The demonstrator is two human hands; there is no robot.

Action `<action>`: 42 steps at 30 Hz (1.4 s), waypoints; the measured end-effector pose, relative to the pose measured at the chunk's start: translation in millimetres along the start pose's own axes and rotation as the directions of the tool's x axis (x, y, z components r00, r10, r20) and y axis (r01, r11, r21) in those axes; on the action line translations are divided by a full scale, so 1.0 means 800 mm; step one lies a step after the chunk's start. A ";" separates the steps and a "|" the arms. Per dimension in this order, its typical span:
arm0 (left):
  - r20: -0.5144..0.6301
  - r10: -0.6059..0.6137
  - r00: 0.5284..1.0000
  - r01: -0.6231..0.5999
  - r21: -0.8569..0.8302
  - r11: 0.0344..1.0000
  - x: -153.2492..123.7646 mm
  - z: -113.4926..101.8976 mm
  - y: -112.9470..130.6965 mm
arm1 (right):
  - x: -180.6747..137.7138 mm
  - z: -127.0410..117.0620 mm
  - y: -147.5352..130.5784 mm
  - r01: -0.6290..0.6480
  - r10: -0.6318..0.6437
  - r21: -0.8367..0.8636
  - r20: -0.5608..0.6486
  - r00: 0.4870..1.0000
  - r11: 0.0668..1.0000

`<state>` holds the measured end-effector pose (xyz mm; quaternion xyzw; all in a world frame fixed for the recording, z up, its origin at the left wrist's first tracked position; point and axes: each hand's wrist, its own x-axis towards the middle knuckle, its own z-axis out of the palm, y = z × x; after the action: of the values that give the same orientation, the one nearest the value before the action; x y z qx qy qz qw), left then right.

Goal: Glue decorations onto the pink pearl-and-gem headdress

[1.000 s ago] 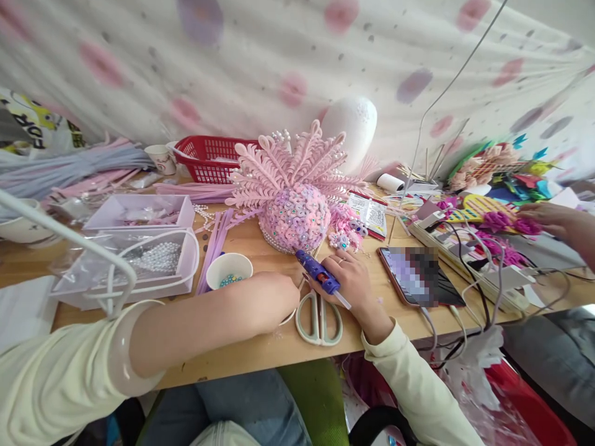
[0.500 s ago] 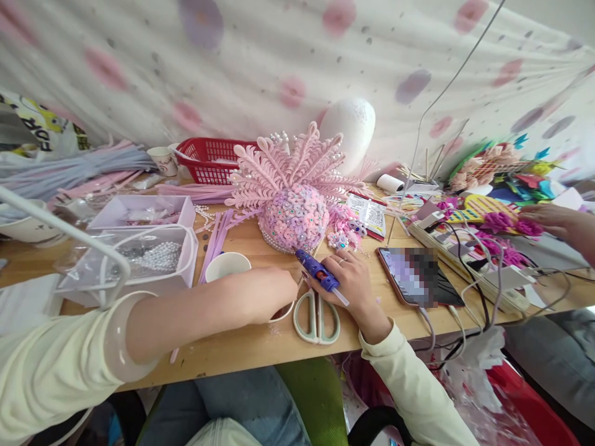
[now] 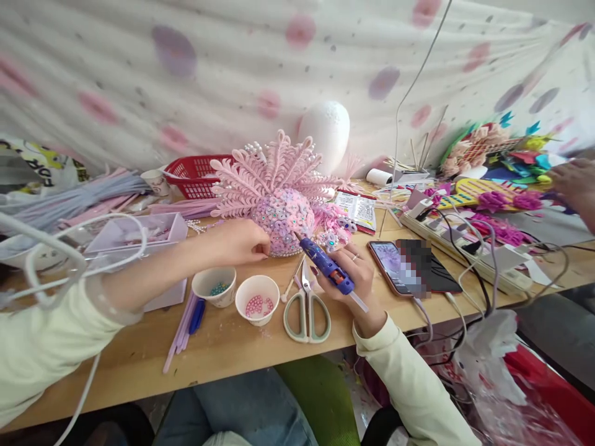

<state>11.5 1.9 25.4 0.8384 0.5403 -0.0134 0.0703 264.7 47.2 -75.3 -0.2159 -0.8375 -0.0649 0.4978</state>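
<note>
My right hand (image 3: 357, 279) is wrapped round a purple glue gun (image 3: 327, 265), its nozzle pointing up and left at the flower-covered dome (image 3: 284, 217). Pink fuzzy feather shapes (image 3: 274, 167) fan out behind the dome, which is dotted with small gems. My left hand (image 3: 244, 240) is closed in a pinch beside the dome's left side; whatever its fingertips hold is hidden. Below it stand a paper cup with pink beads (image 3: 257, 285) and another paper cup with teal beads (image 3: 204, 288). Grey-handled scissors (image 3: 307, 316) lie between the cups and my right hand.
Two phones (image 3: 395, 266) and a power strip (image 3: 469, 257) with tangled cables lie on the right. Pale boxes (image 3: 179, 229), a red basket (image 3: 188, 176) and a white foam form (image 3: 330, 133) stand behind. A co-worker's hand (image 3: 576, 183) shows at far right.
My left hand has moved up and left from the pink-bead cup to the dome, uncovering both cups. The glue gun's nozzle now overlaps the dome. The camera view has shifted.
</note>
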 end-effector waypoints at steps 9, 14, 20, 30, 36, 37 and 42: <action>-0.001 0.068 0.998 -0.066 0.240 0.968 0.040 0.029 -0.001 | 0.001 -0.002 0.003 -0.009 0.010 0.028 -0.046 0.999 1.000; 0.039 0.064 0.997 -0.072 0.286 0.956 0.046 0.033 -0.002 | 0.002 -0.004 0.003 -0.011 0.012 0.035 -0.040 0.999 0.999; 0.032 0.020 0.999 -0.029 0.293 0.956 0.047 0.032 0.005 | 0.002 -0.003 0.004 -0.017 0.020 0.058 -0.062 0.998 0.998; -0.002 0.010 1.000 -0.009 0.301 0.954 0.047 0.032 0.003 | 0.006 -0.004 0.000 -0.033 0.035 0.046 -0.043 0.998 0.998; -0.007 -0.028 1.000 0.029 0.262 0.965 0.045 0.029 0.006 | 0.007 -0.005 0.000 -0.018 0.022 0.064 -0.051 0.998 0.998; -0.005 -0.032 0.999 0.032 0.248 0.968 0.045 0.029 0.004 | 0.007 -0.005 0.001 -0.014 0.017 0.067 -0.054 0.998 0.998; -0.012 -0.001 1.000 0.002 0.137 0.991 0.043 0.029 -0.008 | 0.005 -0.004 0.003 -0.018 0.019 0.040 -0.036 0.999 0.999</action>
<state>21.5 32.6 -1.4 0.8409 0.5392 -0.0455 0.0096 266.2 49.5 -70.5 -0.2124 -0.8273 -0.0475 0.5179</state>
